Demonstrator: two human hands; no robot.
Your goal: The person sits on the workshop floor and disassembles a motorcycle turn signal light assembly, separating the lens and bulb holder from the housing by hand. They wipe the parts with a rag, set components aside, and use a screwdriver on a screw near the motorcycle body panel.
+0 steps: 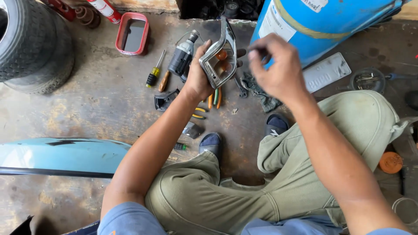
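Observation:
My left hand (198, 72) grips a chrome vehicle lamp housing (221, 54) with orange bulbs inside, held up above the floor. My right hand (276, 65) is beside it on the right, fingers pinched together near the housing's edge; whether something small sits between them is unclear. Below the housing lie orange-and-green handled pliers (214, 98) and a wrench (239, 87) on the concrete floor. I sit with my knees bent, feet in dark sandals.
A cordless drill (182, 54), a yellow-handled screwdriver (154, 72) and a red tray (132, 33) lie at the back. A tyre (32, 43) stands left, a blue drum (313, 26) right. A white plate (326, 72), a grey rag (261, 93) and a light-blue body panel (61, 156) are nearby.

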